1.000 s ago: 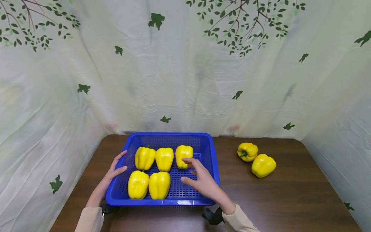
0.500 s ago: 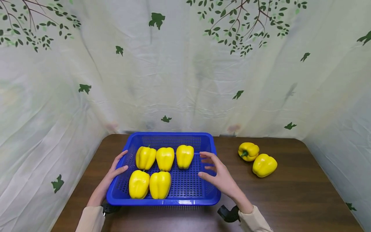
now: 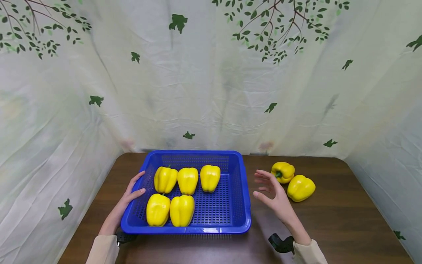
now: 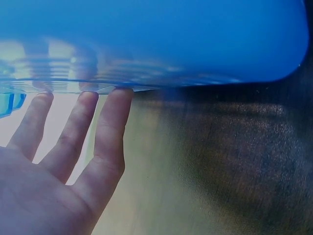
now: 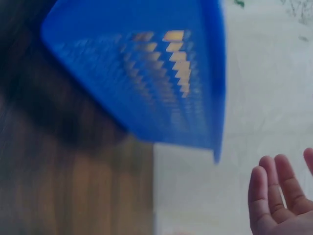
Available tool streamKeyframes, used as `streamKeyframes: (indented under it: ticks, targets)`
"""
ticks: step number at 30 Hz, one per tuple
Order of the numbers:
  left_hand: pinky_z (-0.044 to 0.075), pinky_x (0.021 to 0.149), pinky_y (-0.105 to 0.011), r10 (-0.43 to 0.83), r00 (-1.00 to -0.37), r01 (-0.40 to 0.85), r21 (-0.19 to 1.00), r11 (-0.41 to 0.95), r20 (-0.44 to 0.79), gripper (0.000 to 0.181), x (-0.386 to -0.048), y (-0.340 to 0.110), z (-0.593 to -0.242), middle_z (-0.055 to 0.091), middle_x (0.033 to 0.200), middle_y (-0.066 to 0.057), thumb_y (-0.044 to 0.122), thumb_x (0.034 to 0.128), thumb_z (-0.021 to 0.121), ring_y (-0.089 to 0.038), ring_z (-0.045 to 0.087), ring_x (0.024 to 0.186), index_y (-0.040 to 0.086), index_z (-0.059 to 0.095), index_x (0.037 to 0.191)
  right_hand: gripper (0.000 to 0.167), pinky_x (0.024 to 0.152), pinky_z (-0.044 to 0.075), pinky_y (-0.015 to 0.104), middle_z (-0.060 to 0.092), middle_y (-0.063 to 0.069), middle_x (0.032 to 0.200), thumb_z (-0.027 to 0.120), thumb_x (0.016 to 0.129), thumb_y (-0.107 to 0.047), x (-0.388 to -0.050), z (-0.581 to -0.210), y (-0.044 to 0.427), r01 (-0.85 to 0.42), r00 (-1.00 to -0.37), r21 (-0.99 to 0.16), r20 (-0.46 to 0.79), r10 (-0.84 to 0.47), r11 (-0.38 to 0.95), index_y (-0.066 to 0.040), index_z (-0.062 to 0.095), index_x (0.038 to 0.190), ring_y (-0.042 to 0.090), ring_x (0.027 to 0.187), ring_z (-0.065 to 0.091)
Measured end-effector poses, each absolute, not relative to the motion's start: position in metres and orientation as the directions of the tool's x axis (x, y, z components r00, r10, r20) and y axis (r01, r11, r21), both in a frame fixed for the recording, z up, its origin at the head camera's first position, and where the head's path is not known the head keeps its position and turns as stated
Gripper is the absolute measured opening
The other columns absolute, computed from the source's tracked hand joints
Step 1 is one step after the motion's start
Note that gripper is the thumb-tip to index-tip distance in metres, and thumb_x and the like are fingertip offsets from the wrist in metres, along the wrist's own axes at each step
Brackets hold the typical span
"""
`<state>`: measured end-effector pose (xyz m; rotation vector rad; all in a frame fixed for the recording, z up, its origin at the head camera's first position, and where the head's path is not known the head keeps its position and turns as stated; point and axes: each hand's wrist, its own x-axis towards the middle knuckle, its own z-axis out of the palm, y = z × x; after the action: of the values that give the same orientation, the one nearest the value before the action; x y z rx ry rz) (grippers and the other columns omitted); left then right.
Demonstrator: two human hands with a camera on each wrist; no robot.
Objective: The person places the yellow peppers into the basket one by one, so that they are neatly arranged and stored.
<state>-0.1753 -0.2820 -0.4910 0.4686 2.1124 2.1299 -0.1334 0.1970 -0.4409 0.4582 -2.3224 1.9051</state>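
A blue plastic basket (image 3: 245,198) holds several yellow bell peppers (image 3: 182,211), in a back row and a front row. My left hand (image 3: 126,196) rests against the basket's left side, thumb and index finger at the rim. In the left wrist view, straight fingers (image 4: 110,132) touch the basket's outer wall (image 4: 171,44). My right hand (image 3: 275,198) is in the air between the basket and two loose peppers, fingers spread and slightly bent, holding nothing. One loose pepper (image 3: 283,172) lies on its side, its green stem facing forward; another pepper (image 3: 301,188) lies against it.
Everything stands on a dark brown wooden table (image 3: 343,220). A pale curtain (image 3: 224,91) printed with leaves and branches surrounds the table's back and sides. Black wrist straps (image 3: 281,243) sit beside the sleeves.
My right hand has moved right, from above the basket, past its right rim, toward the two loose peppers. The left hand, the basket and the peppers stay where they were.
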Motion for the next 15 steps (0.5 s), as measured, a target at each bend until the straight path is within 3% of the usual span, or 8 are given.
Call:
streamKeyframes:
  ticks: [7, 15]
  targets:
    - [0.042, 0.089, -0.017, 0.294, -0.941, 0.161, 0.986, -0.043, 0.167, 0.057, -0.175, -0.281, -0.491, 0.028, 0.135, 0.006, 0.0, 0.0982, 0.036, -0.003, 0.045, 0.115, 0.026, 0.028, 0.149, 0.054, 0.091, 0.043, 0.026, 0.046, 0.02, 0.133, 0.062, 0.088, 0.002, -0.131, -0.454, 0.223, -0.302, -0.953, -0.935, 0.289, -0.093, 0.186, -0.005, 0.043, 0.138, 0.028, 0.116, 0.048]
    - [0.042, 0.089, -0.017, 0.294, -0.936, 0.188, 0.981, -0.053, 0.195, 0.059, -0.175, -0.281, -0.492, 0.03, 0.135, 0.006, -0.002, 0.0971, 0.035, -0.004, 0.045, 0.114, 0.027, 0.031, 0.148, 0.051, 0.09, 0.043, 0.02, 0.044, 0.015, 0.135, 0.059, 0.09, 0.005, -0.129, -0.465, 0.25, -0.278, -0.96, -0.939, 0.279, -0.025, 0.201, 0.0, 0.041, 0.138, 0.022, 0.116, 0.048]
